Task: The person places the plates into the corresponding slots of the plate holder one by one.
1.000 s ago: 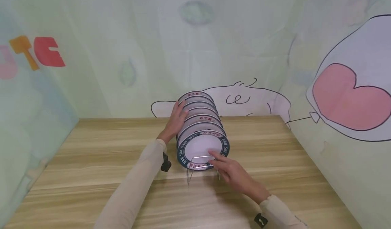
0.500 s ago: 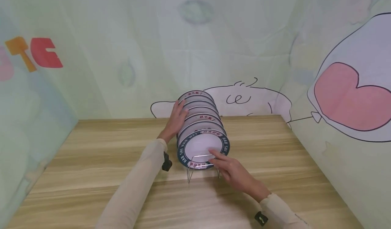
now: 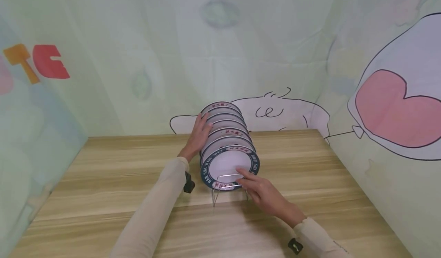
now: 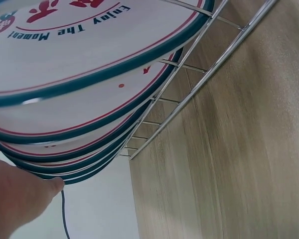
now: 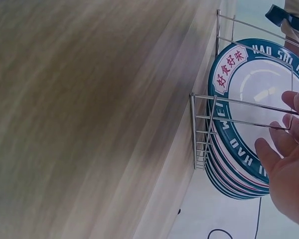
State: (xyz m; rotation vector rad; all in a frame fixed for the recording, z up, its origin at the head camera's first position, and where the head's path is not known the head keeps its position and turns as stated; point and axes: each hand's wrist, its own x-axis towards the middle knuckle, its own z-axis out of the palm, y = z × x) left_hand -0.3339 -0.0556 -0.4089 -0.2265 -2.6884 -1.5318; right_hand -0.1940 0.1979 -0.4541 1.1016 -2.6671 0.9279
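Several round plates (image 3: 230,164) stand on edge in a row in a wire plate rack (image 3: 231,187). The front plate is white with a dark teal lettered rim. My left hand (image 3: 197,137) rests along the left rims towards the back, fingers fairly straight; in the left wrist view its thumb (image 4: 45,189) touches a far rim. At the front, my right hand (image 3: 265,198) holds the rack's front wire loop, with a fingertip over the front plate's face. The right wrist view has the fingers (image 5: 281,142) around the loop's corner; part of that hand is cut off.
The rack stands on a wood-grain table (image 3: 131,181). A printed backdrop (image 3: 162,59) with cartoon drawings and a balloon surrounds the table at the back and sides. Each sleeve has a black strap (image 3: 188,183) at the wrist.
Both hands, the plates and the rack keep their places. Only the head view shifts slightly.
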